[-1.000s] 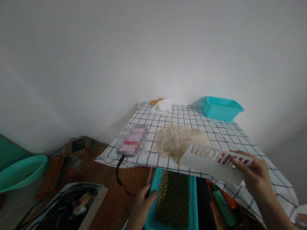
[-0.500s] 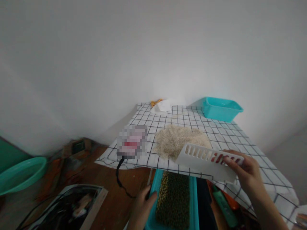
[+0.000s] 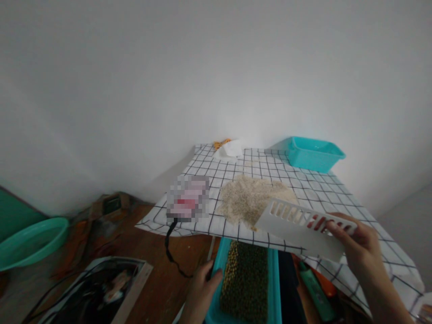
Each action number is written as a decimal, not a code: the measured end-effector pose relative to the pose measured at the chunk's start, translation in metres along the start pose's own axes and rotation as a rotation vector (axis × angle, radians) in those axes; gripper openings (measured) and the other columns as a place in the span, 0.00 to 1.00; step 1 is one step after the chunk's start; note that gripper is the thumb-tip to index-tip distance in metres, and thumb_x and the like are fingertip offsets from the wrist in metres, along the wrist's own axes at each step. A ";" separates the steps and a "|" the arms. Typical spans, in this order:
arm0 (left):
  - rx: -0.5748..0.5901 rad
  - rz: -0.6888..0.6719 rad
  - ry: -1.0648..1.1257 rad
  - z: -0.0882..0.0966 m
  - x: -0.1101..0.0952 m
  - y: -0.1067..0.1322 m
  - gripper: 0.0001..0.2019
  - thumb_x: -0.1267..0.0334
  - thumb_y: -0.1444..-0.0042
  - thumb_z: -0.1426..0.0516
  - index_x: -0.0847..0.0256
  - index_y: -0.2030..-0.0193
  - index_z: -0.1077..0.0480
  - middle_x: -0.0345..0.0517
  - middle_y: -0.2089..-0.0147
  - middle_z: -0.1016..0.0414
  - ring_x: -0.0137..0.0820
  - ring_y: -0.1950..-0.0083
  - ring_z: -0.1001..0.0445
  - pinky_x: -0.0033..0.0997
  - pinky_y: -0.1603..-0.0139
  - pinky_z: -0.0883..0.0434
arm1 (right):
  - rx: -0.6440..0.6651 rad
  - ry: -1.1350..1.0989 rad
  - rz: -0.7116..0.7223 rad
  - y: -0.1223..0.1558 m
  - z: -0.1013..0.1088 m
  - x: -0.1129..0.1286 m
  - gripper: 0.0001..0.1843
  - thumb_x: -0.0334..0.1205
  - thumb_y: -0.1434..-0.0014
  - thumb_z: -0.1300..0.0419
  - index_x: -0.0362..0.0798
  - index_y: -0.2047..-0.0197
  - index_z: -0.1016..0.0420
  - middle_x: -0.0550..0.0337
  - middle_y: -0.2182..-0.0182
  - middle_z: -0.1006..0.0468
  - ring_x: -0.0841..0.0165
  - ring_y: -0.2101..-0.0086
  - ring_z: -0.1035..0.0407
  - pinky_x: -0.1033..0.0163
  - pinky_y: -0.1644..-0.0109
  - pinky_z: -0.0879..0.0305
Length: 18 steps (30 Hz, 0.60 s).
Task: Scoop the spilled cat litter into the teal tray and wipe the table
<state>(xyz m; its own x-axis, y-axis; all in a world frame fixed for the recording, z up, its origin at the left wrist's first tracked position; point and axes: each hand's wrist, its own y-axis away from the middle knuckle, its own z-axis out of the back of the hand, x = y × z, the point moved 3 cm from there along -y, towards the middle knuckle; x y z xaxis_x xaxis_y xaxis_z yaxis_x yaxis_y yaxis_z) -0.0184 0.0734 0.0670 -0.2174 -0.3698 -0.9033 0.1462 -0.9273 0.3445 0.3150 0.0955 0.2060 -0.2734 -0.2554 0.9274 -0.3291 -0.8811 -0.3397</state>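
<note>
My right hand (image 3: 357, 243) grips a white slotted plastic piece (image 3: 303, 231), its fingers through the slots, held tilted over the front of the table. Just beyond the piece, a pile of pale, sand-like grains (image 3: 243, 198) lies spread on the checked tablecloth (image 3: 216, 168). Below the table edge, my left hand (image 3: 204, 288) is closed on the left rim of a turquoise tub (image 3: 274, 288). Dark green beans (image 3: 246, 279) fill most of that tub, with a strip of yellow beans (image 3: 230, 270) along its left side.
An empty-looking turquoise basin (image 3: 313, 155) stands at the back right of the table. White paper (image 3: 229, 150) lies at the back. A pixelated pink object (image 3: 189, 198) with a black strap sits at the left. Below are a green basin (image 3: 33, 243) and a green bottle (image 3: 317, 292).
My right hand has moved right with the slotted piece, uncovering more of the grain pile's front edge. My left hand stays on the tub rim.
</note>
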 end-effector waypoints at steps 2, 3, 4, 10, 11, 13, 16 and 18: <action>-0.007 0.004 -0.010 0.000 0.000 0.000 0.28 0.48 0.56 0.44 0.65 0.54 0.22 0.56 0.48 0.18 0.51 0.45 0.24 0.44 0.41 0.29 | 0.002 0.002 -0.011 0.002 0.001 0.000 0.10 0.48 0.45 0.31 0.50 0.66 0.16 0.59 0.71 0.17 0.66 0.74 0.25 0.69 0.74 0.33; -0.005 0.005 -0.012 0.000 0.000 0.000 0.28 0.48 0.56 0.45 0.65 0.53 0.22 0.56 0.48 0.18 0.51 0.45 0.24 0.44 0.41 0.28 | 0.000 0.001 -0.015 0.002 0.001 0.000 0.10 0.48 0.46 0.31 0.51 0.66 0.16 0.59 0.71 0.17 0.66 0.73 0.25 0.69 0.73 0.32; -0.002 0.008 -0.013 0.000 0.000 0.001 0.28 0.48 0.55 0.45 0.64 0.53 0.22 0.56 0.48 0.18 0.51 0.45 0.23 0.43 0.42 0.28 | -0.002 -0.001 -0.018 0.003 0.002 -0.001 0.10 0.48 0.46 0.31 0.51 0.66 0.15 0.59 0.71 0.17 0.65 0.72 0.24 0.69 0.72 0.31; -0.010 -0.009 -0.018 0.000 0.001 -0.001 0.28 0.48 0.56 0.45 0.65 0.54 0.21 0.57 0.48 0.18 0.50 0.44 0.23 0.43 0.42 0.27 | -0.006 -0.015 -0.009 0.005 0.003 0.000 0.09 0.48 0.46 0.30 0.52 0.67 0.15 0.61 0.70 0.16 0.67 0.72 0.25 0.70 0.70 0.31; -0.010 -0.014 -0.016 0.000 0.001 -0.001 0.28 0.48 0.56 0.45 0.65 0.54 0.21 0.57 0.48 0.18 0.50 0.44 0.23 0.42 0.42 0.28 | 0.000 -0.012 -0.008 0.005 0.002 0.001 0.09 0.48 0.46 0.30 0.52 0.67 0.15 0.61 0.70 0.17 0.68 0.72 0.25 0.70 0.70 0.32; -0.009 -0.015 -0.018 0.000 0.001 -0.001 0.28 0.48 0.56 0.45 0.65 0.54 0.21 0.57 0.48 0.18 0.50 0.44 0.23 0.42 0.41 0.28 | 0.013 -0.010 -0.007 0.006 0.001 0.001 0.09 0.49 0.45 0.31 0.52 0.67 0.15 0.61 0.70 0.17 0.68 0.72 0.25 0.71 0.71 0.33; -0.026 -0.007 -0.037 0.001 0.001 -0.001 0.27 0.48 0.56 0.45 0.65 0.54 0.21 0.56 0.49 0.17 0.50 0.44 0.23 0.42 0.40 0.29 | 0.017 0.003 -0.001 0.005 0.002 -0.002 0.09 0.49 0.45 0.31 0.53 0.67 0.15 0.61 0.69 0.16 0.68 0.71 0.25 0.72 0.69 0.32; -0.027 -0.002 -0.033 0.001 0.005 -0.001 0.26 0.48 0.55 0.45 0.63 0.55 0.20 0.55 0.50 0.17 0.51 0.44 0.23 0.43 0.40 0.29 | 0.015 0.028 -0.009 0.003 0.005 -0.006 0.10 0.50 0.45 0.31 0.53 0.66 0.15 0.61 0.69 0.16 0.67 0.71 0.24 0.71 0.69 0.30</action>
<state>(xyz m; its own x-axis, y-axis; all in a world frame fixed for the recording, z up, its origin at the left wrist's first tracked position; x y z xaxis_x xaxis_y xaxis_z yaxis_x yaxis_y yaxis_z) -0.0202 0.0730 0.0625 -0.2498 -0.3702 -0.8948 0.1717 -0.9263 0.3353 0.3197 0.0924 0.2002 -0.2961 -0.2363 0.9255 -0.3179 -0.8893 -0.3288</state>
